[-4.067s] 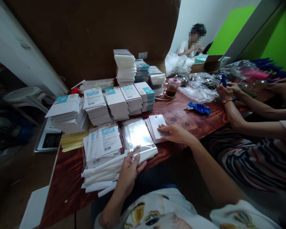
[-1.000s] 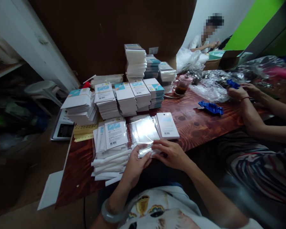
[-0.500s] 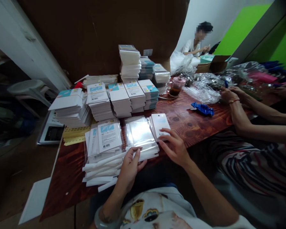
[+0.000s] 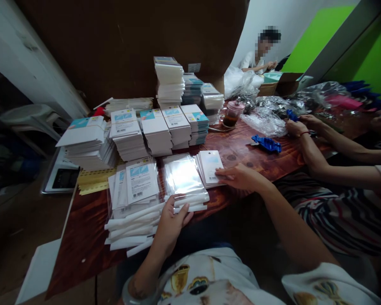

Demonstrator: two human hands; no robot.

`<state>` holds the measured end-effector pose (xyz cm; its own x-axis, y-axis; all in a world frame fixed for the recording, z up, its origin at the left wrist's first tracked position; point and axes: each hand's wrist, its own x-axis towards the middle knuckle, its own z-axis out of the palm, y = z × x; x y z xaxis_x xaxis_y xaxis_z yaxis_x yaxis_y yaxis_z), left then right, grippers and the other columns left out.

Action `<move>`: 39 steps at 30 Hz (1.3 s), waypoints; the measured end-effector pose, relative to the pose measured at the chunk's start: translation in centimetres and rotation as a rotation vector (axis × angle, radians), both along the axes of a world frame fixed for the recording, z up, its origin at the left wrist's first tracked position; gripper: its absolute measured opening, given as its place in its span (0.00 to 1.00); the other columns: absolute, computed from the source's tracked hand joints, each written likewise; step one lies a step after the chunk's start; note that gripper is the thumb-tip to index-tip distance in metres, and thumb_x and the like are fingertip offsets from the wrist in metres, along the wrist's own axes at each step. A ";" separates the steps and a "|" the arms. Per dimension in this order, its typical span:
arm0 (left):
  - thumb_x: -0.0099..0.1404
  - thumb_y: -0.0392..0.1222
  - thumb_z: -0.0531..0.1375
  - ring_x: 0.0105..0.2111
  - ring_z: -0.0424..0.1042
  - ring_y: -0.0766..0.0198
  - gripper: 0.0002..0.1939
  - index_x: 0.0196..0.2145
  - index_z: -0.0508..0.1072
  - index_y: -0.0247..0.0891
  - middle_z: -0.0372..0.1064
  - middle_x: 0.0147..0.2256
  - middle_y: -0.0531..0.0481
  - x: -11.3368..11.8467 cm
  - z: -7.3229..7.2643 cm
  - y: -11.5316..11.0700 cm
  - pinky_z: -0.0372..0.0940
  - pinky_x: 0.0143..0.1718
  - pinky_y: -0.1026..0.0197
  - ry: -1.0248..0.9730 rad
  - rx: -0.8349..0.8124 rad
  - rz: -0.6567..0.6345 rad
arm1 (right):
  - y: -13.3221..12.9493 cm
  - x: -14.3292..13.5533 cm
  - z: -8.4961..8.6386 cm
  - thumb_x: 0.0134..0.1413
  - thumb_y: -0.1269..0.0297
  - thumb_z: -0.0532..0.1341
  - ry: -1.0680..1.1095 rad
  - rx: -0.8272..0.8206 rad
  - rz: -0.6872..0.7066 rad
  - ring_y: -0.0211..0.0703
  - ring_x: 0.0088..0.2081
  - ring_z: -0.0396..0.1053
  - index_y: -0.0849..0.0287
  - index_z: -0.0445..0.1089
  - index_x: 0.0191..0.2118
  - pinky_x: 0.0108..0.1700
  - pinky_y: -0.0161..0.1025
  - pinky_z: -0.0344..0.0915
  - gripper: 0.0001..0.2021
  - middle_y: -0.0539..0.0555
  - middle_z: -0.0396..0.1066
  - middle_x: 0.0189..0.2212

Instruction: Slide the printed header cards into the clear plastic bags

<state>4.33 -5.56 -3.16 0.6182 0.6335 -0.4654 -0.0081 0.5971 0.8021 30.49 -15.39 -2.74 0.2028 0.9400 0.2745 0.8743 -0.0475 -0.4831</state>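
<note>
While the left hand [image 4: 172,223] grasps clear bags [image 4: 183,174], the right hand [image 4: 243,177] touches cards [image 4: 211,164]

Left thumb and fingers pinch the bags' near end; right fingertips rest on the cards' right edge, whether gripping I cannot tell. Bagged cards [image 4: 140,182] lie left of the left hand. Beyond the right hand lies a blue plastic part [image 4: 267,144]; beyond both hands stand card stacks [image 4: 157,134] and a cup [image 4: 231,115].

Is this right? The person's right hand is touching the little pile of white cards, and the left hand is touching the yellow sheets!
Not quite: the left hand isn't on the yellow sheets. The head view shows it at the near edge of the clear bags. The right hand is touching the white cards.
</note>
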 end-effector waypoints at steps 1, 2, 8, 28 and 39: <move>0.52 0.41 0.67 0.44 0.72 0.61 0.19 0.41 0.68 0.39 0.70 0.43 0.49 0.0 0.0 0.0 0.66 0.50 0.55 -0.010 -0.004 -0.001 | -0.2 -0.3 0.2 0.50 0.64 0.64 -0.018 -0.014 0.018 0.47 0.36 0.76 0.51 0.75 0.44 0.42 0.40 0.71 0.13 0.50 0.76 0.41; 0.53 0.41 0.66 0.44 0.71 0.60 0.18 0.42 0.68 0.40 0.70 0.44 0.48 0.0 0.0 0.0 0.66 0.50 0.54 -0.015 -0.005 0.002 | -0.5 -0.6 0.4 0.53 0.63 0.62 -0.037 -0.033 0.036 0.47 0.37 0.76 0.51 0.74 0.45 0.43 0.41 0.71 0.13 0.50 0.75 0.43; 0.53 0.41 0.66 0.41 0.73 0.64 0.17 0.41 0.69 0.41 0.69 0.46 0.50 0.1 0.2 0.0 0.66 0.50 0.54 -0.020 -0.012 0.030 | 1.2 -4.1 -0.2 0.54 0.52 0.60 -0.049 0.100 -0.271 0.53 0.45 0.72 0.56 0.72 0.40 0.46 0.48 0.68 0.14 0.57 0.73 0.46; 0.55 0.44 0.64 0.39 0.75 0.62 0.21 0.47 0.67 0.45 0.70 0.46 0.49 0.0 0.1 0.0 0.67 0.47 0.57 -0.059 -0.048 0.068 | -0.7 -7.7 1.8 0.49 0.65 0.62 0.286 0.305 -0.012 0.51 0.53 0.65 0.55 0.72 0.44 0.55 0.48 0.62 0.14 0.59 0.65 0.53; 0.58 0.43 0.62 0.39 0.75 0.62 0.18 0.46 0.65 0.44 0.74 0.41 0.49 0.0 -0.8 0.1 0.67 0.45 0.57 -0.125 -0.058 -0.001 | -2.4 -13.3 1.2 0.45 0.70 0.63 0.333 0.157 0.077 0.48 0.48 0.70 0.53 0.72 0.44 0.51 0.44 0.67 0.17 0.55 0.73 0.43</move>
<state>4.36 -5.47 -3.96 0.6742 0.6071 -0.4205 -0.1047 0.6422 0.7594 17.22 -17.82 -1.54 0.2352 0.9078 0.3473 0.6664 0.1095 -0.7375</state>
